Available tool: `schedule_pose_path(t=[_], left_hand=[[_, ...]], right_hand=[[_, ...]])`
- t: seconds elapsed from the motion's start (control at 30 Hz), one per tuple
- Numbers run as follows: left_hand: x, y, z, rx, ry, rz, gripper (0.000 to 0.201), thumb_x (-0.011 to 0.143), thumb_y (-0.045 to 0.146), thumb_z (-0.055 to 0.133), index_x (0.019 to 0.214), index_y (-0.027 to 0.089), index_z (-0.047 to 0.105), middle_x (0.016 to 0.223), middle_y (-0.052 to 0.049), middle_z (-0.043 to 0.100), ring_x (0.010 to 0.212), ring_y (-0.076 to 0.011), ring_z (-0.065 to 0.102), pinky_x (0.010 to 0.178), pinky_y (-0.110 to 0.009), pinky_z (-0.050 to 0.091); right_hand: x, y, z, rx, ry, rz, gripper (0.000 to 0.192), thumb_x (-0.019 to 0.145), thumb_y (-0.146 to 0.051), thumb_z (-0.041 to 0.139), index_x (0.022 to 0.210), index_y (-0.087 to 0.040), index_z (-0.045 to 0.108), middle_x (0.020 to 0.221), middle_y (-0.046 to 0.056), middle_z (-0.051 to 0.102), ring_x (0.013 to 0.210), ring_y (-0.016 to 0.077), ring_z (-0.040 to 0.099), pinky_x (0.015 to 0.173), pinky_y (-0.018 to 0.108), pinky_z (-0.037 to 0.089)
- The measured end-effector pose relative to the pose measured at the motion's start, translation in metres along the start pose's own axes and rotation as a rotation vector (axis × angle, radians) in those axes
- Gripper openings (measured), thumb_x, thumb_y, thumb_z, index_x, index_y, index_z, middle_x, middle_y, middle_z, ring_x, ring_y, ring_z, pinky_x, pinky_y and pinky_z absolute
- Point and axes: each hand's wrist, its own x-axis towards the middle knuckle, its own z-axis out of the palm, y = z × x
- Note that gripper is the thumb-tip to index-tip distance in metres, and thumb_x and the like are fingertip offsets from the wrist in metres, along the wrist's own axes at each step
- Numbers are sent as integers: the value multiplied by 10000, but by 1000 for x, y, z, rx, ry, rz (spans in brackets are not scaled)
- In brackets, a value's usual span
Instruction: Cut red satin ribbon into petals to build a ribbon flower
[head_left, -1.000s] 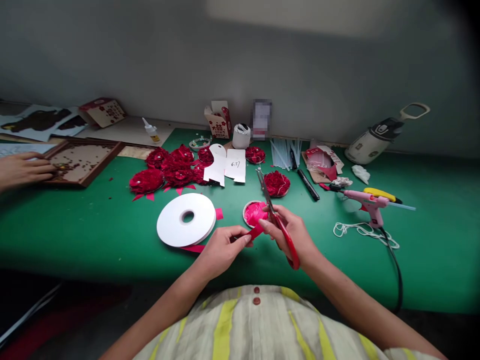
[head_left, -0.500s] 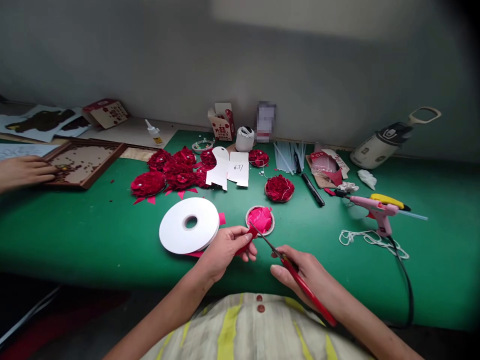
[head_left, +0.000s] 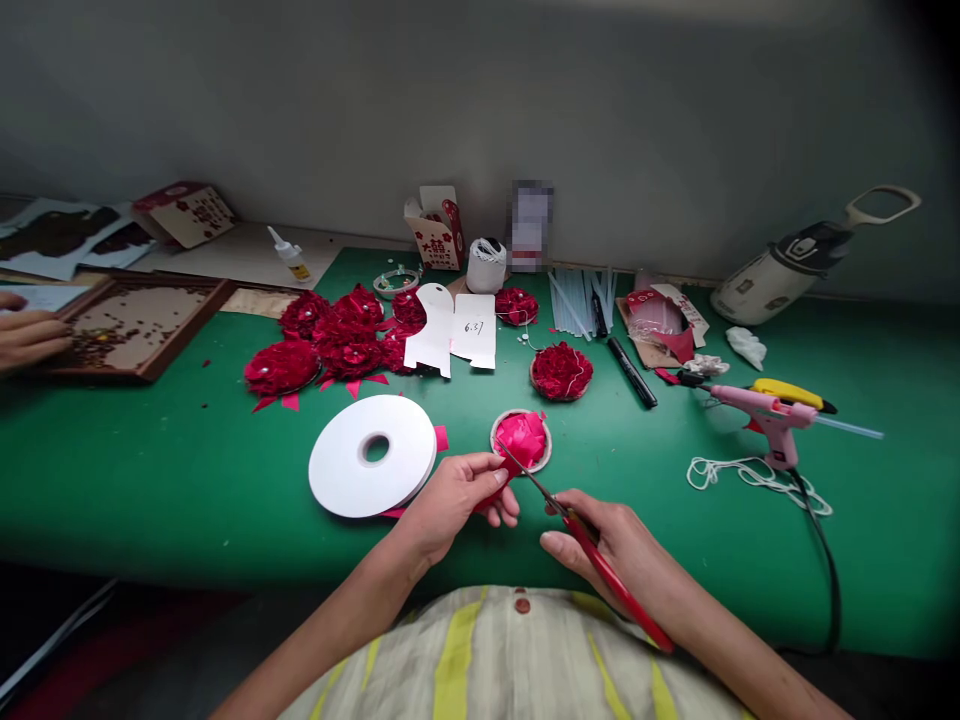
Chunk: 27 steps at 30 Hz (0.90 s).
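Note:
Between thumb and fingers, my left hand [head_left: 457, 500] pinches a piece of red ribbon [head_left: 495, 488]. My right hand [head_left: 600, 535] grips red-handled scissors [head_left: 611, 575], whose blades reach up and left to the ribbon at my left fingertips. Just beyond the blade tips lies a round pad with pink-red ribbon [head_left: 523, 438] folded on it and a pale rim. A white ribbon spool [head_left: 341, 460] rests left of my left hand, with red ribbon showing from under it. Farther back is a finished-looking dark red ribbon flower [head_left: 561, 372].
Several red ribbon flowers [head_left: 349, 335] cluster behind the spool beside white cards [head_left: 474, 335]. A pink glue gun [head_left: 772, 415] with its cord and a black marker [head_left: 631, 372] lie to the right. At far left, another person's hand [head_left: 30, 335] is over a wooden frame [head_left: 150, 330].
The view has shifted slightly. My hands keep nearly the same pose, with the scissor blades still at the ribbon. The other person's hand has moved left, toward the frame's edge.

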Motion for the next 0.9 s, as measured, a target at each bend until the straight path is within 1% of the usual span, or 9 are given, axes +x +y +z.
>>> schedule_pose_path(t=[0.2, 0.47, 0.57, 0.73, 0.9], left_hand=[[5, 1, 0, -20, 3, -12, 230, 838, 326, 500, 851, 111, 582, 655, -58, 635, 552, -112, 555, 539, -226, 400], [12, -1, -2, -20, -5, -13, 247, 825, 349, 507, 822, 117, 588, 652, -56, 631, 569, -128, 574, 528, -226, 395], [17, -2, -4, -33, 18, -33, 238, 806, 354, 531, 801, 122, 584, 632, -45, 627, 545, -117, 560, 516, -218, 390], [20, -2, -6, -50, 57, -64, 221, 786, 339, 556, 842, 126, 576, 613, -29, 623, 513, -103, 542, 507, -211, 389], [17, -3, -8, -15, 78, -78, 212, 788, 340, 548, 773, 128, 553, 620, -36, 632, 515, -107, 549, 508, -214, 397]], right_hand=[[2, 2, -2, 1, -3, 26, 414, 806, -609, 446, 915, -224, 552, 566, -60, 369, 504, 108, 319, 504, 219, 255], [7, 7, -4, -28, 14, 38, 436, 784, -623, 465, 910, -222, 582, 538, -52, 389, 493, 113, 324, 479, 217, 247], [9, 11, -3, -49, 31, 39, 428, 784, -616, 467, 866, -216, 597, 528, -40, 424, 485, 118, 347, 470, 218, 249], [15, 16, -2, -87, 69, 31, 395, 802, -573, 461, 753, -202, 588, 515, -22, 475, 476, 124, 395, 476, 215, 270], [18, 17, -3, -74, 47, -5, 402, 807, -560, 461, 711, -190, 583, 517, -31, 470, 486, 110, 386, 477, 206, 285]])
